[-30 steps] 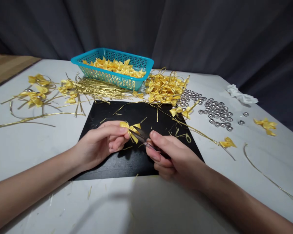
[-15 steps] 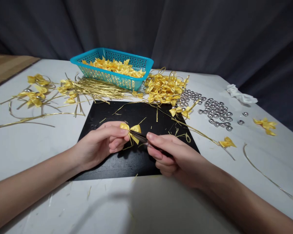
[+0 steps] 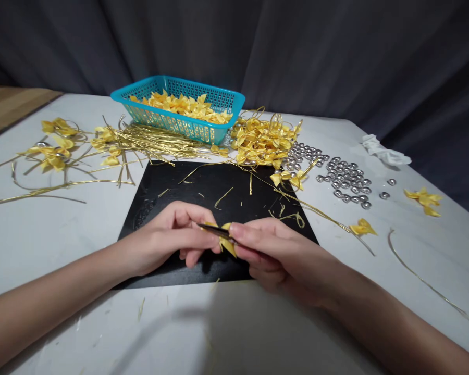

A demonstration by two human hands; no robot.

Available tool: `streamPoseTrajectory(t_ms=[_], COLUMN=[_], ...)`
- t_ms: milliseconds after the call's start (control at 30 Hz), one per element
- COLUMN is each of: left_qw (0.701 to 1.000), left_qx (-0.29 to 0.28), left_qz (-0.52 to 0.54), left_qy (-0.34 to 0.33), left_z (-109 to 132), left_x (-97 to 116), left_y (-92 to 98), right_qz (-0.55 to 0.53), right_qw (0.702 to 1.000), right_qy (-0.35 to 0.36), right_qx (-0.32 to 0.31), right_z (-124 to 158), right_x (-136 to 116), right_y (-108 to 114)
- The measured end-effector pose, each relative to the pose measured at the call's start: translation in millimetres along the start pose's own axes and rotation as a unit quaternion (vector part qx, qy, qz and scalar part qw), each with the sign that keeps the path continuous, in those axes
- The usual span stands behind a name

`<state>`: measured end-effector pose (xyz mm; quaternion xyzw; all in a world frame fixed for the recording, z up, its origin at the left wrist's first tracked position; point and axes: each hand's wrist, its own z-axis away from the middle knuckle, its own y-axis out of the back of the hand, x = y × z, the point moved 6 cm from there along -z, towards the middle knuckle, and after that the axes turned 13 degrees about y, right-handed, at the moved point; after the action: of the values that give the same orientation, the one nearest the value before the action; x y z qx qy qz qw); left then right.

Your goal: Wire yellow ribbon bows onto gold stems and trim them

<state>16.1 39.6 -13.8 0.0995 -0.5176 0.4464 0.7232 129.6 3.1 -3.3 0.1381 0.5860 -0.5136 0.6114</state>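
Note:
My left hand [image 3: 172, 237] pinches a small yellow ribbon bow [image 3: 229, 245] over the front of a black mat [image 3: 203, 190]. Most of the bow is hidden between the fingers of both hands. My right hand [image 3: 275, 252] is closed on a thin dark tool [image 3: 214, 230], scissors or tweezers, whose tip lies across the bow and points left toward my left fingertips. The two hands touch at the bow.
A turquoise basket [image 3: 226, 99] of yellow bows stands at the back. Gold wire strips [image 3: 152, 143] lie left of it, a heap of wired bows [image 3: 261, 140] right of it, then silver beads [image 3: 346, 179]. Loose bows [image 3: 54, 153] and a crumpled white tissue [image 3: 385, 152] lie about.
Both hands have drawn closer to me and together. The bow, earlier held up in plain view, is now mostly covered by the fingers, with the tool laid over it.

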Motion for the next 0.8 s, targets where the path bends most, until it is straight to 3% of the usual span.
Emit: streamPoseTrajectory(t_ms=[433,800], left_qw=[0.995,0.994], left_qx=[0.011,0.013], left_qz=[0.1,0.109], left_qy=[-0.023,-0.025], left_z=[-0.1,-1.4], left_x=[4.6,6.8], left_y=[3.1,1.6], right_qz=[0.011,0.042], right_qw=[1.0,0.999], right_qy=[0.013,-0.029], right_qx=[-0.006,0.006], right_z=[3.1,3.1], right_x=[-14.2,-10.6], right_y=[5.5,7.1])
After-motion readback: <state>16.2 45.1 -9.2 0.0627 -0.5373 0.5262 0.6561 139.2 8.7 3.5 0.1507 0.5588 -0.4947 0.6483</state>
